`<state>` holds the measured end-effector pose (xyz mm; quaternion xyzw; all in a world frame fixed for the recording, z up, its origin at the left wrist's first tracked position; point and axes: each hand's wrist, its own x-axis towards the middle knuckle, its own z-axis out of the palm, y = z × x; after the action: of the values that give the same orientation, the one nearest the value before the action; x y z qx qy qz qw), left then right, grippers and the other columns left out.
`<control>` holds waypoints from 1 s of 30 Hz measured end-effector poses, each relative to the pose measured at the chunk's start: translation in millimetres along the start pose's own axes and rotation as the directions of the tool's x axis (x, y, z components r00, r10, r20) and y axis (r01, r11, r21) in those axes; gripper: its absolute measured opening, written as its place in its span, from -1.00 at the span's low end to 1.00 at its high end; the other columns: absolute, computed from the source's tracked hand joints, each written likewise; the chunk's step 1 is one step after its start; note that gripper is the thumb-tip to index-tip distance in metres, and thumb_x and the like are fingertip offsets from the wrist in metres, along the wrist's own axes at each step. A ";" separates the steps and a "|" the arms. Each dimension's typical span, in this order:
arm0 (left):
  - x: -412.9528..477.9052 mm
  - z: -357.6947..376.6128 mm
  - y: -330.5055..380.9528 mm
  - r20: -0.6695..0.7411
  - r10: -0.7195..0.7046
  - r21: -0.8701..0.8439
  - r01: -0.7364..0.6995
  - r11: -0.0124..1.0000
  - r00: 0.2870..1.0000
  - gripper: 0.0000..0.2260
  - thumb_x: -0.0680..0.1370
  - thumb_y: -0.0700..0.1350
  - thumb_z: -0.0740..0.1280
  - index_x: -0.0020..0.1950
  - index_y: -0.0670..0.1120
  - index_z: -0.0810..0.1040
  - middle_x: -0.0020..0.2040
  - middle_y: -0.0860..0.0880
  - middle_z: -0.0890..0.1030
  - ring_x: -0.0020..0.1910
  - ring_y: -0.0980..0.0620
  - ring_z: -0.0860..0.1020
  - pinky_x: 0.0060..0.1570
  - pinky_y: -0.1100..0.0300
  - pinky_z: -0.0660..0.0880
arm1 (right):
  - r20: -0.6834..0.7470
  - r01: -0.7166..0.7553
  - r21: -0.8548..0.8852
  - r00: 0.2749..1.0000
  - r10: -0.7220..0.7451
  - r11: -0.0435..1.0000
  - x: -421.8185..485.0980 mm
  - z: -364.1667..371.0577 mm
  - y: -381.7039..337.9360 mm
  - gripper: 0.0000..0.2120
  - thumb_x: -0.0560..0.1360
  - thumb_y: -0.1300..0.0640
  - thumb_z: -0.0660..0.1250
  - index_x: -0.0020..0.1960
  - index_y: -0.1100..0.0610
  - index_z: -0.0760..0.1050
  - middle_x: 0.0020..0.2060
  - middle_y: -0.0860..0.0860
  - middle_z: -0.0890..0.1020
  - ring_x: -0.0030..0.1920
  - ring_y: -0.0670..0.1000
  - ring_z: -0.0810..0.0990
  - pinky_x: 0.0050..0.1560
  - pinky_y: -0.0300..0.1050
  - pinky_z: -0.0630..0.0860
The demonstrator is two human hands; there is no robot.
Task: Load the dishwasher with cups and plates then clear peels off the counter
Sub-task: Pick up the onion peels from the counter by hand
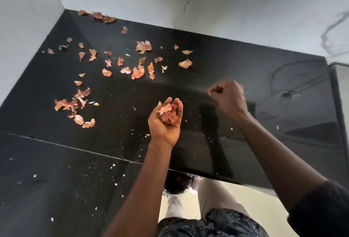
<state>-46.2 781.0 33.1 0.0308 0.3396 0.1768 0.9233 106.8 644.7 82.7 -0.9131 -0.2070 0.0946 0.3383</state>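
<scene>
One cupped left hand [166,125], palm up, holds a bunch of peels [167,113]. The right hand [229,97] beside it is curled tight; I cannot tell if it pinches anything. Loose peels [139,71] lie scattered on the black counter [245,63], farther left.

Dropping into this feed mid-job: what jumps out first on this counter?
Reddish peels lie scattered over the far left of the black counter. At centre the left hand, palm up, cups a handful of peels, while the right hand hovers curled beside it. A black plastic bag sits below the counter's near edge.
</scene>
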 end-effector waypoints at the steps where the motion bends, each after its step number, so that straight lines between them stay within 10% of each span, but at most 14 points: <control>1: 0.5 -1.4 -3.8 0.004 -0.013 0.012 0.013 1.000 1.000 -0.72 0.62 -0.08 0.24 0.07 -0.27 0.60 0.01 -0.24 0.64 0.05 -0.15 0.64 0.08 0.04 0.62 | 0.002 0.034 0.029 0.999 -0.034 0.999 -11.0 -4.1 -12.2 -0.88 0.46 0.25 0.47 -0.11 0.04 0.72 -0.22 -0.16 0.70 -0.14 -0.20 0.66 0.01 -0.23 0.60; 8: -12.3 7.8 -18.9 -0.031 -0.046 0.178 0.051 0.983 0.998 -0.70 0.65 -0.03 0.16 0.04 -0.17 0.61 -0.04 -0.14 0.64 -0.08 -0.05 0.64 -0.09 0.15 0.59 | 0.221 0.374 -0.036 0.907 -0.358 0.927 -62.1 3.2 -84.2 -0.84 0.52 0.29 0.38 -0.07 0.08 0.68 -0.10 -0.10 0.63 -0.14 -0.15 0.60 -0.13 -0.23 0.57; 13: -17.8 8.7 -13.1 0.097 -0.094 0.212 0.072 0.975 0.991 -0.54 0.63 0.02 0.18 0.41 -0.26 0.46 0.42 -0.31 0.42 0.43 -0.23 0.41 0.51 -0.07 0.19 | 0.307 0.469 -0.159 0.860 -0.408 0.869 -80.3 25.1 -95.5 -0.79 0.61 0.18 0.22 0.05 0.10 0.63 0.01 -0.01 0.60 -0.01 -0.01 0.55 -0.04 -0.12 0.48; 18: -28.0 13.3 3.1 0.065 -0.045 0.235 0.029 0.972 0.997 -0.60 0.66 0.01 0.11 0.21 -0.21 0.60 0.21 -0.23 0.56 0.34 -0.23 0.46 0.51 -0.09 0.20 | 0.325 0.564 -0.128 0.801 -0.503 0.816 -79.8 29.6 -102.7 -0.80 0.57 0.19 0.30 0.03 0.02 0.69 0.00 -0.07 0.65 0.03 -0.07 0.54 0.03 -0.08 0.54; 23: -45.5 12.1 15.4 -0.016 0.083 0.142 -0.080 0.987 0.996 -0.68 0.64 -0.06 0.16 -0.02 -0.20 0.64 -0.10 -0.15 0.66 -0.11 -0.06 0.66 -0.08 0.14 0.60 | 0.290 0.437 0.147 0.839 -0.461 0.887 -67.0 9.1 -111.0 -0.81 0.55 0.21 0.37 0.06 -0.02 0.69 0.07 -0.17 0.66 0.11 -0.21 0.57 0.11 -0.30 0.50; 30: -61.3 5.0 22.6 -0.022 0.073 0.010 -0.073 0.997 0.997 -0.69 0.61 -0.06 0.25 0.14 -0.29 0.58 0.05 -0.27 0.63 0.07 -0.19 0.63 0.05 0.02 0.63 | 0.162 0.266 -0.018 0.952 -0.260 0.964 53.8 37.6 -66.7 -0.76 0.55 0.24 0.34 0.15 0.09 0.68 0.12 0.00 0.70 0.09 -0.03 0.65 0.14 -0.17 0.54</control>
<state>-93.3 781.1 78.8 0.0452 0.3494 0.2091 0.9122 122.4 736.0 96.5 -0.8735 -0.3546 0.1167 0.3124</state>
